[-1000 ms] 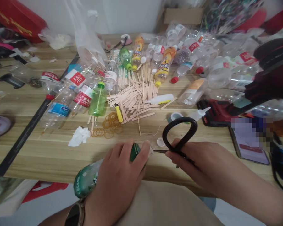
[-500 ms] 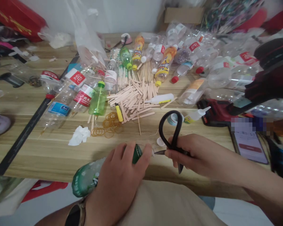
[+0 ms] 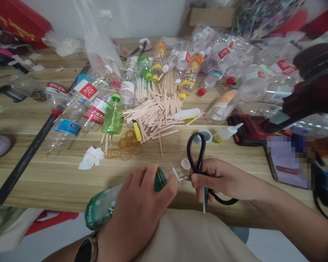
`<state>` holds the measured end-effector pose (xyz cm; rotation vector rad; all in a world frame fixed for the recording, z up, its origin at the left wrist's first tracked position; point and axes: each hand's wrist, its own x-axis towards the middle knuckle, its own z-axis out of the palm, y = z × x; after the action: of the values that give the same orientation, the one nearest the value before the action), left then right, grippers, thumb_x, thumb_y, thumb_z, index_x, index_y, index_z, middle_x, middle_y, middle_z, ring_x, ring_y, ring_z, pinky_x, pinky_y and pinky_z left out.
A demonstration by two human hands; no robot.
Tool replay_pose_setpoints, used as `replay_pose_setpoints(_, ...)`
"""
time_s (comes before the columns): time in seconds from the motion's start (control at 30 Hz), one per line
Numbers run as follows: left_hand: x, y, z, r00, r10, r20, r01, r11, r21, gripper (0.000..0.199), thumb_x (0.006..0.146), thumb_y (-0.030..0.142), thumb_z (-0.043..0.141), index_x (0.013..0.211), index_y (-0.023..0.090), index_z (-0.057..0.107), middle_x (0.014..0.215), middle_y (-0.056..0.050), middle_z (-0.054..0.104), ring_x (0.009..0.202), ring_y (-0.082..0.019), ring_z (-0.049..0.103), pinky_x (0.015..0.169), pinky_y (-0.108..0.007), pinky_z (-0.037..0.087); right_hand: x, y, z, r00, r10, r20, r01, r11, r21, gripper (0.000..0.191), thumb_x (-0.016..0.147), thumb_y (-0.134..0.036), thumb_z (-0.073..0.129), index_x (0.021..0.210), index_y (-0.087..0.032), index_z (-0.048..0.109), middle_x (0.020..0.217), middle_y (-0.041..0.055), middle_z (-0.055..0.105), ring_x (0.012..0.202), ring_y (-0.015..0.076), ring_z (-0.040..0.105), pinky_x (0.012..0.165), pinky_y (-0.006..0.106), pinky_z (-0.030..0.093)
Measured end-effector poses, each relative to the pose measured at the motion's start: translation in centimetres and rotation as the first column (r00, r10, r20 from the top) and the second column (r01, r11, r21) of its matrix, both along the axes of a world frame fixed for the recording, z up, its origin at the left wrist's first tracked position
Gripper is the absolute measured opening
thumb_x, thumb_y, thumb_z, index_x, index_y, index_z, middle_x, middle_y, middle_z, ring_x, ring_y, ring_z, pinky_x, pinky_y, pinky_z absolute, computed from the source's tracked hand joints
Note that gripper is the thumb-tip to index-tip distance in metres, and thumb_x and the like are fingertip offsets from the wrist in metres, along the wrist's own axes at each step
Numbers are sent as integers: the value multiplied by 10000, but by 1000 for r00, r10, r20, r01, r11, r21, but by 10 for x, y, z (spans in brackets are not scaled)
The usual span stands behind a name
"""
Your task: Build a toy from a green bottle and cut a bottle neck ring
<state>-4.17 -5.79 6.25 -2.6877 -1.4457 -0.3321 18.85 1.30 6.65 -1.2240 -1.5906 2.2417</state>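
My left hand (image 3: 142, 203) is wrapped over a clear plastic bottle with a green label (image 3: 98, 209), which lies on its side at the table's front edge with its open neck pointing right. My right hand (image 3: 213, 178) grips black-handled scissors (image 3: 196, 154) near their pivot, the blades spread. One blade reaches to the bottle's mouth, and the other points down toward my lap. Just behind the neck, a small white cap (image 3: 185, 164) rests on the wooden table (image 3: 54, 182).
Wooden sticks (image 3: 153, 112), rubber bands (image 3: 128, 143) and a green bottle (image 3: 112, 116) lie beyond my hands. A yellow-handled tool (image 3: 137, 131) is beside the sticks. On the right are a red-and-black power tool (image 3: 248, 129), a phone (image 3: 289, 163) and several clear bottles.
The scissors have turned in my right hand, so their second handle loop and the downward blade show more. My left hand still holds the bottle, whose neck is more visible.
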Motion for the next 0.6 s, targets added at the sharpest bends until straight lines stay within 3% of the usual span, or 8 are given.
replay_pose_setpoints(0.23,-1,0,-3,1000,-10,5,10,1000,19,442,843,141,697,1211,258,481,1192,-178,582,888,-335,649,647,-474,595,3,-5,-10,998,-58,-28,55,995,-86,520,744,-667,748,723,-178,575,619,11,699,459,93,566,454,212,426)
replay_pose_setpoints(0.6,-3,1,-4,1000,3,10,-3,1000,9,430,883,137,649,1254,270,477,1227,-180,580,952,-338,652,691,-485,605,1,-7,-11,993,-115,-4,113,980,-162,516,732,-660,757,729,-179,569,618,20,707,453,92,556,450,213,394)
